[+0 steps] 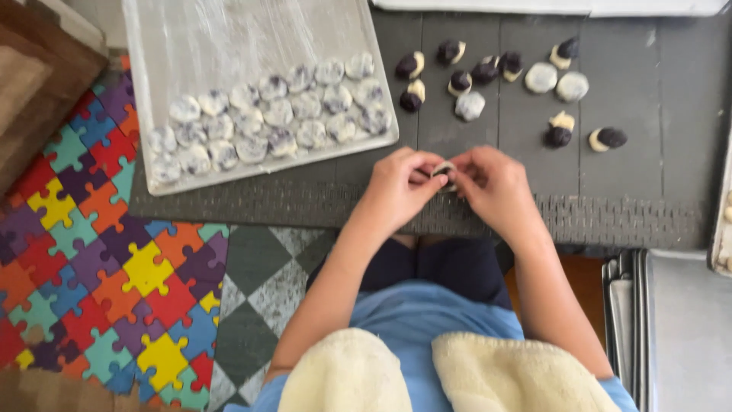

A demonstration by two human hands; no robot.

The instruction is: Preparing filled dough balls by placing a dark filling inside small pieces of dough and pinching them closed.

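- I see both hands meeting over the near edge of the dark grey table (625,175); the left hand (400,183) and the right hand (496,183) pinch one small dough piece (443,169) between their fingertips.
- The fingers of both hands are curled in and closed on that piece; only a pale-and-dark sliver of it shows between them, so I cannot tell how far it is shaped.
- Done, as I judge it: the film-lined tray (229,38) on the left holds about three rows of rounded, marbled white-and-purple balls (278,114), packed close together along its near half.
- The far half of that tray is bare film, so there is room for a good many more.
- Left to do, as I judge it: about ten unjoined pairs (412,67), each a dark purple lump touching a cream lump, lie scattered on the table beyond the hands.
- Among them sit three pale marbled rounds (541,77) that look already formed but are not on the tray.
- By my count the finished balls well outnumber the loose pairs, so I put the work past the halfway mark.
- To the right, another tray's edge (723,221) shows, its contents mostly out of view.
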